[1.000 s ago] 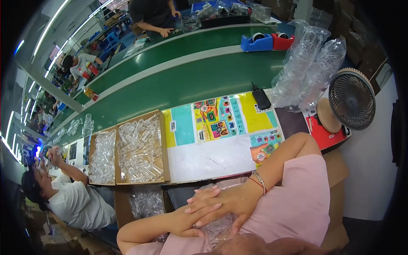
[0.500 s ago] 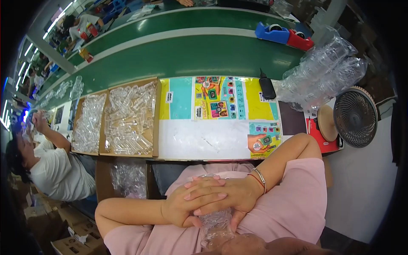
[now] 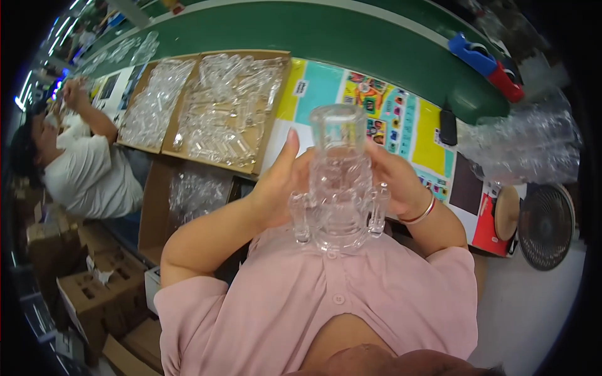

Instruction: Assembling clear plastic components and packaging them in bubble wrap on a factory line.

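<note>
A clear plastic figure-shaped container [image 3: 340, 182] is upright in front of my chest, with a round cylinder at its top and an arm-like clear piece on each side. My left hand [image 3: 282, 188] presses against its left side, thumb pointing up and the other fingers partly behind it. On the opposite side my right hand [image 3: 399, 182] grips it, its fingers also partly hidden by the plastic. Left of my hands, two shallow cardboard trays [image 3: 271, 119] hold many loose clear plastic pieces [image 3: 229, 103].
Printed colourful sheets [image 3: 401, 125] cover the table beyond my hands. A black glue bottle [image 3: 448, 127], clear wrapped plastic pieces [image 3: 527, 141], a fan [image 3: 547, 227] and a blue and red tape dispenser [image 3: 486, 66] are on the right. A co-worker [image 3: 88, 169] sits left, near cardboard boxes [image 3: 103, 285].
My hands, earlier interlaced and pressing over the clear container at my lap, have parted to its two sides. The container is now raised upright before my chest. The view has turned.
</note>
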Tool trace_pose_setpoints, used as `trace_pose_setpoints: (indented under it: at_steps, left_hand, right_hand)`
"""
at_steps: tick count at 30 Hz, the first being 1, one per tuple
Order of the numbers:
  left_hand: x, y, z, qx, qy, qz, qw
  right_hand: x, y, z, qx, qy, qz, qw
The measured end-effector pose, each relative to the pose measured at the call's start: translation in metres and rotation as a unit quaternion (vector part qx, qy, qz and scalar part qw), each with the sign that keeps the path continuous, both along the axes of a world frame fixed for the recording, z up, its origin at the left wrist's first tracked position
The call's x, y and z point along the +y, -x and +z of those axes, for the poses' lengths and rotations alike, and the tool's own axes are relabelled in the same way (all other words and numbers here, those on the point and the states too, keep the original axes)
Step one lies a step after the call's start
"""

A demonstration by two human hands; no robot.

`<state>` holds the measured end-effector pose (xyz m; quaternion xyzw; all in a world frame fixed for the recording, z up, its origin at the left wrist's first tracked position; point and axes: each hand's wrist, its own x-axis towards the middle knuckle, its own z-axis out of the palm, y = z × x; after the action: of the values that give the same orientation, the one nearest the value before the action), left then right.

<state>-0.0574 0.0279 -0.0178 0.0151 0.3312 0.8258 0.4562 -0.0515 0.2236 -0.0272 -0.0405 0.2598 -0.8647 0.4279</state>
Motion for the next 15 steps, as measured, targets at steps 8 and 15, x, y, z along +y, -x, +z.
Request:
trace_pose_setpoints:
  at_steps: [8,15]
  left_hand:
    - [-0.006,-0.005,-0.006,0.007,-0.029,0.013,0.999]
    - [-0.005,-0.010,0.006,0.065,0.022,0.039,0.997]
  right_hand:
    - [-0.003,0.001,-0.003,0.004,0.008,-0.048,0.999]
    - [-0.003,-0.003,0.002,0.037,-0.017,-0.054,0.998]
